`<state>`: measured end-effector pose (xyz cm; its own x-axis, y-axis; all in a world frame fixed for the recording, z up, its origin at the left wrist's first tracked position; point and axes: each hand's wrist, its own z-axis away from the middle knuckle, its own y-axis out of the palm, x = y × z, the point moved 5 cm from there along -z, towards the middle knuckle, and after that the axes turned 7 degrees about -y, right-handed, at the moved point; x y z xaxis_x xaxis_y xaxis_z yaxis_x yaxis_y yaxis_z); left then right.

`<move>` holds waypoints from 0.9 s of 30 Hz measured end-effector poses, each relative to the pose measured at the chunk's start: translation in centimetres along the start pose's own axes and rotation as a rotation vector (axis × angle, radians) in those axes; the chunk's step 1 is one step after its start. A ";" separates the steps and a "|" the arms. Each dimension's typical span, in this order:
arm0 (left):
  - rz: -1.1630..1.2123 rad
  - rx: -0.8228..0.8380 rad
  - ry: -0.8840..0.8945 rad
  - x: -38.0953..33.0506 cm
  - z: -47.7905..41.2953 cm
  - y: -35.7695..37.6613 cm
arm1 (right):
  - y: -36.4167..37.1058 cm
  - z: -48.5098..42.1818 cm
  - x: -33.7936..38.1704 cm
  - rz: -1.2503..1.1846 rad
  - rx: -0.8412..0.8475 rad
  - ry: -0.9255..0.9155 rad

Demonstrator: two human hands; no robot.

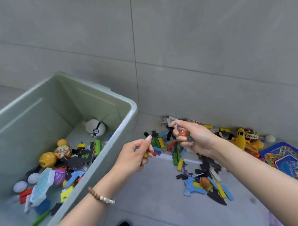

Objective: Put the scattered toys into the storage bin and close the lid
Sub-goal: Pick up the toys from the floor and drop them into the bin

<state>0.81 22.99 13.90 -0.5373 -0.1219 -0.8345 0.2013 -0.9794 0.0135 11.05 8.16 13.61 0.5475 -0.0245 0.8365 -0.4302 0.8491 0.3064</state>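
Bracelet (101,196) wrist up front: left hand (137,156) has its grip pinched on little blocks (145,155), right hand (191,136) is curled round small pieces (182,133). Scattered toys (193,164) sit on the floor (151,193) mid-right, storage bin (127,121) lower left. They look light, stiff and slippy, so I'd scoop handfuls.

My L hand (137,156) is near-centre, fingers curled round small toy bits (145,155). R hand (191,138) is farther right, gripping an orange bit (182,133).

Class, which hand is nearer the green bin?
Left. The left hand hovers just right of the bin; the right hand is farther right, above the floor blocks.
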 end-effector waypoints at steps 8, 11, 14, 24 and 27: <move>0.055 -0.281 0.122 -4.6 6.3 -16.4 | 18.7 -3.2 2.8 0.170 0.228 0.053; 0.161 -0.370 0.015 -0.5 5.0 -22.6 | 24.2 -6.1 -1.3 0.166 0.238 0.147; 0.382 -0.386 -0.191 4.9 2.4 -25.5 | 26.5 -9.2 -6.7 0.259 0.168 0.300; 0.431 -0.395 -0.386 12.9 -2.9 -28.2 | 25.4 -14.2 -12.3 0.484 0.078 0.474; 0.307 -0.482 -0.363 12.8 -2.2 -29.5 | 24.4 -14.4 -10.8 0.691 0.088 0.357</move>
<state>-10.20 50.67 1.66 -0.6215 -0.5118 -0.5932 0.6862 -0.7210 -0.0969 4.97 36.76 5.49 0.3260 0.6784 0.6584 -0.8047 0.5646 -0.1834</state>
